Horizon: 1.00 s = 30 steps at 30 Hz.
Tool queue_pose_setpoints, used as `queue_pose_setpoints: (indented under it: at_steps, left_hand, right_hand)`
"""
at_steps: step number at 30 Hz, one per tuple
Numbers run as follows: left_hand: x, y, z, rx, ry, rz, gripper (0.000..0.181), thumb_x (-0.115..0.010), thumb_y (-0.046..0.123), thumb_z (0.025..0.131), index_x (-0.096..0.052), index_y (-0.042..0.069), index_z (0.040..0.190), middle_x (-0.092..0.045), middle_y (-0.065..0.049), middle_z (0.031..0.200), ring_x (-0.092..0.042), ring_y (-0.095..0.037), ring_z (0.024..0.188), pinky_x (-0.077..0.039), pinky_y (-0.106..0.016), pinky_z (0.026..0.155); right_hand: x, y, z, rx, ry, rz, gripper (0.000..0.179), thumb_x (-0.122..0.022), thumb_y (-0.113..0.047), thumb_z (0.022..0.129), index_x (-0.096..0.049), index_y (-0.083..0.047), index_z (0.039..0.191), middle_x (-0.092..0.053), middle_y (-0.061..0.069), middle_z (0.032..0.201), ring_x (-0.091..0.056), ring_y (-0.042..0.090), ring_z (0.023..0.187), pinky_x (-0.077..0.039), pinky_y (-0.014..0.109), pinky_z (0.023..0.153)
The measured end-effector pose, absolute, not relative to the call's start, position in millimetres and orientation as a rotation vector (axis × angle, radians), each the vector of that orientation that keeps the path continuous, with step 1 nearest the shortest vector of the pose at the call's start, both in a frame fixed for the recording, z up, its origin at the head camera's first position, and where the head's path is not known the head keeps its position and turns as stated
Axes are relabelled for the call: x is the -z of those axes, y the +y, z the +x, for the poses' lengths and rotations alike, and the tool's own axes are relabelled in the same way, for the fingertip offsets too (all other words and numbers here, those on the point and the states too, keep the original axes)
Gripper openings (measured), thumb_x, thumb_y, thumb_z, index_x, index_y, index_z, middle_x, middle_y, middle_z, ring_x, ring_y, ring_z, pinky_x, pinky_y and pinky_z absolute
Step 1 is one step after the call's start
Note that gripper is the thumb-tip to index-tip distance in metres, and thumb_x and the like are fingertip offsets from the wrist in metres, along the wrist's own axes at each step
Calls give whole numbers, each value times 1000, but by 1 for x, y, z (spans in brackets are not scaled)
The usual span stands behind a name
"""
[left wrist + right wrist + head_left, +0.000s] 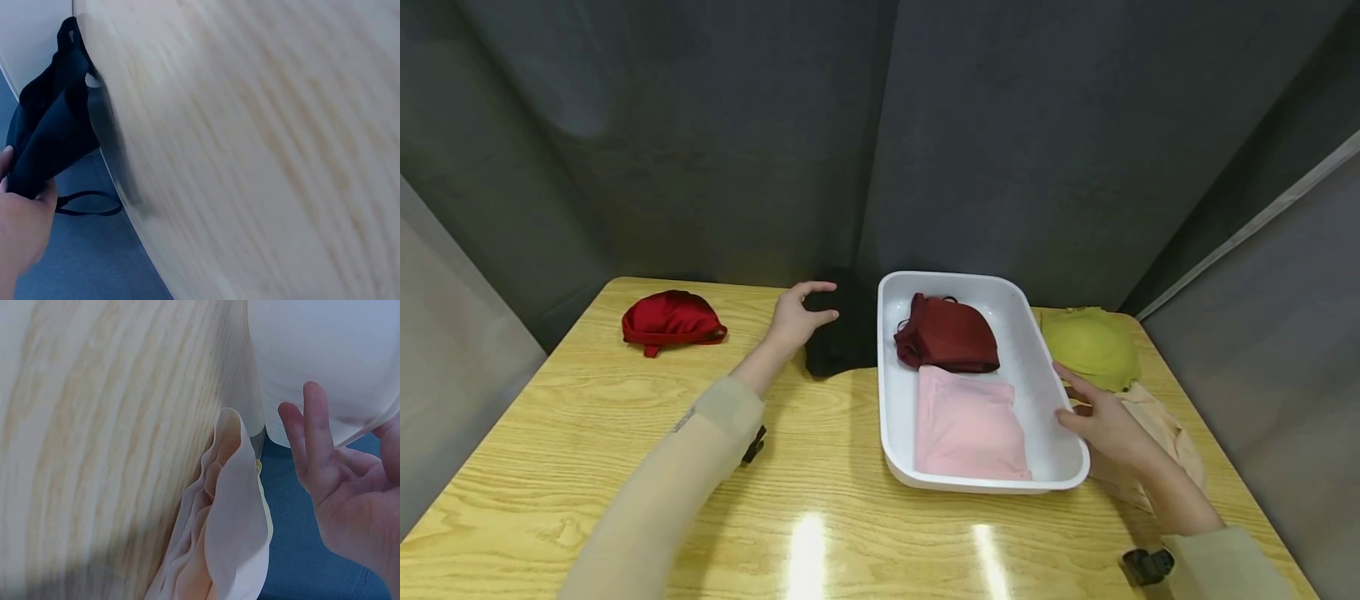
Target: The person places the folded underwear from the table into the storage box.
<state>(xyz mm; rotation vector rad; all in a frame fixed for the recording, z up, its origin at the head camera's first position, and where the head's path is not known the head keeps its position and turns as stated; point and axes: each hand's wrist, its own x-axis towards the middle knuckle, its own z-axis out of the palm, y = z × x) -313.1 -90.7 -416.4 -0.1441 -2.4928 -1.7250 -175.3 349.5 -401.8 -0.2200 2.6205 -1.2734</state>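
My left hand (793, 321) is at the left side of a black bra (842, 333), thumb and index finger curved around its edge; the left wrist view shows the bra's dark fabric (53, 137) between the fingers, with a thin strap loop hanging below. On the right, my right hand (1108, 421) holds the right rim of a white plastic tray (891, 450), thumb over the rim and fingers against the outer wall. Inside the tray, a dark red bra (955, 337) lies above a folded pink bra (973, 425).
A shiny red bra (673, 321) lies at the table's back left. Right of the tray are a yellow-green bra (1090, 346) and a beige bra (1172, 437), partly hidden by the right hand. Grey curtain (737, 142) hangs behind the wooden table (587, 450).
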Motion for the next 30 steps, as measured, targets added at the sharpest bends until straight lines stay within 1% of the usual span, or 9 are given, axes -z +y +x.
queue_pose_setpoints:
  at_steps: [2,5,9,16,21,25,27,30]
  left_hand:
    - [413,-90,-310,1715,-2494,-144,40,-74,10,81,-64,17,120,-49,-5,138,-36,-23,135,-29,-43,112]
    - [408,-91,-306,1706,-2483,-172,42,-74,8,81,-63,14,121,-49,-6,137,-36,-24,135,-29,-45,111]
    - [404,-92,-303,1678,-2474,-197,43,-74,8,81,-63,12,122,-50,-7,135,-36,-25,134,-29,-45,111]
    - [390,-99,-298,1646,-2476,-194,42,-75,10,80,-64,15,120,-52,-4,134,-36,-24,134,-29,-42,111]
    - [379,-104,-294,1570,-2490,-218,43,-76,11,80,-63,17,120,-53,-5,132,-38,-25,132,-28,-44,111]
    - [371,-108,-291,1567,-2486,-220,45,-76,10,79,-63,17,121,-51,-5,133,-35,-25,133,-25,-45,112]
    - [367,-110,-290,1571,-2478,-217,45,-76,10,79,-63,18,122,-51,-4,133,-33,-25,134,-24,-45,113]
    - [361,-114,-288,1566,-2459,-234,45,-77,10,79,-63,17,121,-52,-4,132,-36,-24,132,-26,-44,112]
  right_hand:
    - [402,350,-175,1279,2619,-219,73,-58,-15,94,-13,-12,152,-35,33,139,-55,39,104,-55,34,71]
    - [402,350,-175,1279,2619,-220,73,-58,-16,94,-13,-13,152,-35,33,140,-56,38,103,-55,33,70]
    - [402,350,-175,1262,2630,-219,73,-58,-17,94,-13,-14,152,-34,32,141,-56,37,103,-54,32,70]
    - [402,350,-176,1262,2626,-216,74,-58,-16,94,-13,-14,152,-33,32,141,-57,36,102,-55,34,71]
    - [402,350,-175,1255,2635,-208,75,-59,-17,94,-13,-15,152,-35,32,139,-57,36,102,-56,36,72]
    - [402,349,-175,1250,2646,-210,75,-60,-18,93,-13,-15,152,-39,34,135,-58,37,102,-56,39,73]
    - [402,349,-175,1246,2653,-215,75,-60,-18,93,-13,-14,152,-40,34,134,-58,37,102,-56,38,73]
    - [403,349,-175,1245,2657,-218,74,-59,-17,93,-14,-13,152,-39,34,136,-58,36,101,-55,35,72]
